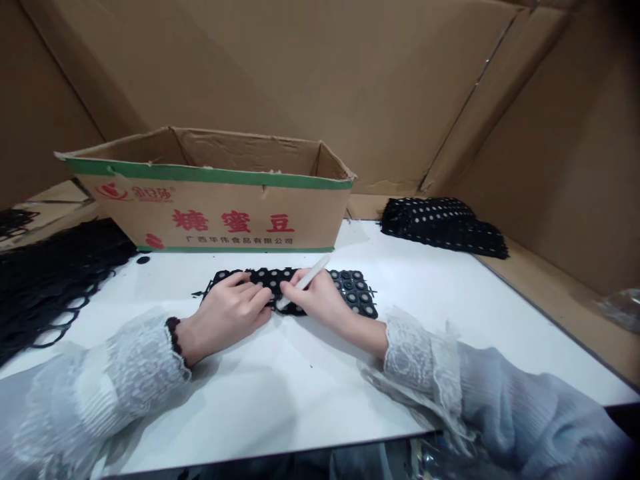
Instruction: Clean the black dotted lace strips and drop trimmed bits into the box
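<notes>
A black sheet (350, 283) with rows of round, grey-centred discs lies on the white table in front of me. My left hand (227, 303) is over its left part, fingers bent and pressed together at the sheet's near edge. In my right hand (317, 293) is a slim white pen-like stick (314, 272), gripped between thumb and fingers. Its lower end meets the near edge of the sheet, close to my left fingertips. My hands cover much of the sheet's middle, and what lies under the left fingers is hidden.
Behind the sheet stands an open cardboard box (220, 213) with a green rim and red lettering. A pile of black perforated sheets (55, 273) lies at the left. More dotted black sheets (440, 223) are stacked at the back right. Cardboard walls (300, 73) enclose the table (240, 413).
</notes>
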`<move>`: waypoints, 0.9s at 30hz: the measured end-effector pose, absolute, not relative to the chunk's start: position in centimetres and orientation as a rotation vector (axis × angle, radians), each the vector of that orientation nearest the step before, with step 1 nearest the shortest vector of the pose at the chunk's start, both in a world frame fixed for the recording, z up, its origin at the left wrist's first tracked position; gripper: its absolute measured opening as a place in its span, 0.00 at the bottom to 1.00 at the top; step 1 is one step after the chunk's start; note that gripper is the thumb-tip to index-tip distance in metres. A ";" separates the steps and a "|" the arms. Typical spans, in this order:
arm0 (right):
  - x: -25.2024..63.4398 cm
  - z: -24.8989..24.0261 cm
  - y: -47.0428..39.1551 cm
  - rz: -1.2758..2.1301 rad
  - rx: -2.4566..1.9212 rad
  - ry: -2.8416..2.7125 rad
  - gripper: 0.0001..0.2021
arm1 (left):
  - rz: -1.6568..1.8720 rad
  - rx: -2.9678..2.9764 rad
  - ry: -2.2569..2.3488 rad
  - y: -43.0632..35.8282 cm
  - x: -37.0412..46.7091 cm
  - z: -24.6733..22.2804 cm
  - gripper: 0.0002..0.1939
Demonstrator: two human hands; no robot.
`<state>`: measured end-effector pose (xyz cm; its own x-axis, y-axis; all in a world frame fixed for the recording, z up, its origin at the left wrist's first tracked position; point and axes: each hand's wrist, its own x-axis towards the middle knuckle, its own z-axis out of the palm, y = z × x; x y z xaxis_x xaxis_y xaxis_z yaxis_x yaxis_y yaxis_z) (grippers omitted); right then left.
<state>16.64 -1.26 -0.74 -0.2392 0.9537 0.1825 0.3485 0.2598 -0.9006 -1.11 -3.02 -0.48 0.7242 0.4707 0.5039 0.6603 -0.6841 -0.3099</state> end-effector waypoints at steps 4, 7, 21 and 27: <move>16.7 -0.9 -1.7 0.940 -1.147 -1.787 0.11 | -0.584 -2.405 -0.985 -3.0 -0.7 -0.6 0.10; 17.0 -0.9 -1.7 0.981 -1.113 -1.744 0.11 | -0.523 -2.496 -0.992 -2.9 -0.9 -0.3 0.07; 18.7 -1.2 -0.6 1.006 -1.126 -1.532 0.03 | -0.310 -2.720 -0.816 -2.4 -2.3 0.7 0.13; 18.8 -1.1 -0.8 1.051 -1.143 -1.583 0.05 | -0.297 -2.722 -0.824 -2.3 -2.3 0.7 0.15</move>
